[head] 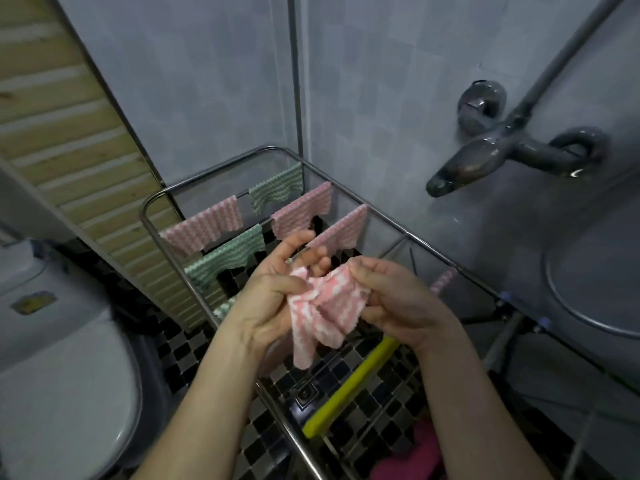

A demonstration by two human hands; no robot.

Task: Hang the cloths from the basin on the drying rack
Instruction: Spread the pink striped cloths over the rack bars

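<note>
Both hands hold a crumpled pink-and-white striped cloth above the metal drying rack. My left hand grips its left side, fingers partly spread behind it. My right hand pinches its upper right edge. Several cloths hang on the far bars: a pink one, a green one, two more pink ones, and a green one nearer. The basin is not clearly in view.
A shower mixer tap sticks out from the tiled wall at right, above a round sink rim. A toilet stands at left. A yellow bar and something magenta lie below the rack over the checkered floor.
</note>
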